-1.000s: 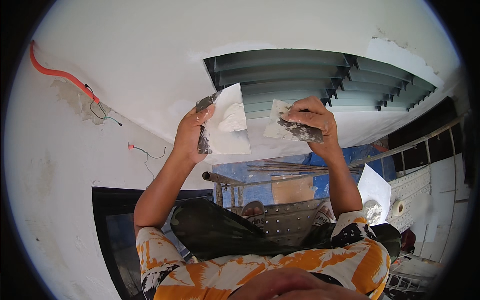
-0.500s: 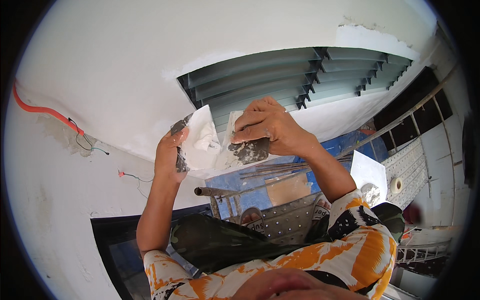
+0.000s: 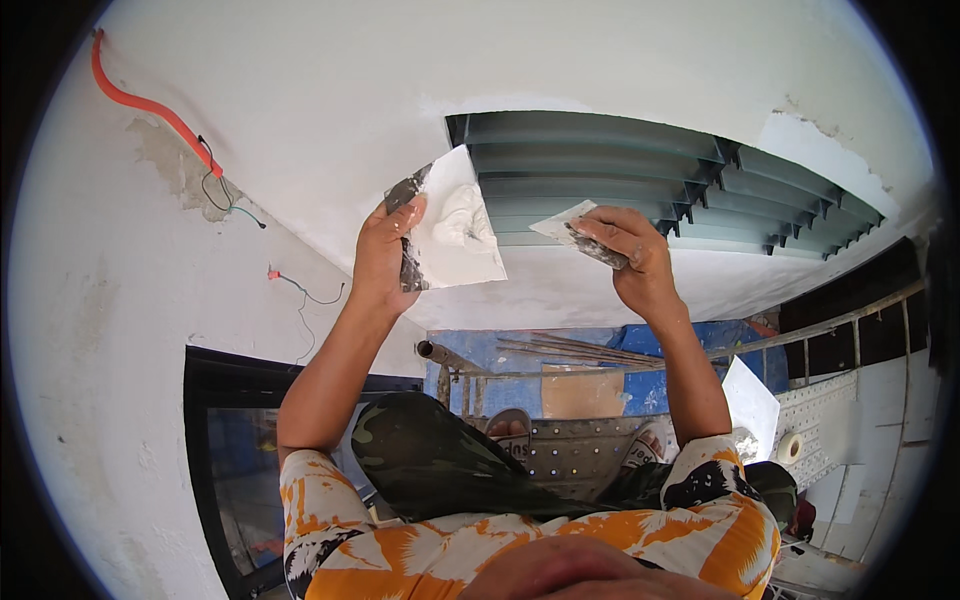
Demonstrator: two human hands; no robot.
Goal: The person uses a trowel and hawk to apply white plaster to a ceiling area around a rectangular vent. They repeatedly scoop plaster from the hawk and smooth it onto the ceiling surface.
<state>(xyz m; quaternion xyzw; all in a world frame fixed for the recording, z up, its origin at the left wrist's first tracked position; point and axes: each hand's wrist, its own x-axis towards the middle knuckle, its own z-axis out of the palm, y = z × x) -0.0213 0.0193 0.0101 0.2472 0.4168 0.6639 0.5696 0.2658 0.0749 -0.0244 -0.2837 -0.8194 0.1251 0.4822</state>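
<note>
My left hand is closed on the dark grip edge of a wide flat putty scraper. A thick mound of white putty sits on its blade. To the right, apart from it, my right hand pinches a smaller putty knife, its pale blade pointing left and its dark grip smeared with white. Both tools are held up in front of a louvred window with dark-framed grey-green slats, set in a white wall.
An orange conduit with loose wires hangs on the wall at left. My feet are on a perforated metal platform with a pipe rail in front. At right are a white board, a tape roll and another railing.
My hands have moved apart: the putty knife has come away from the putty-loaded scraper to the right. The view has shifted, so the wall and window sit further right in it.
</note>
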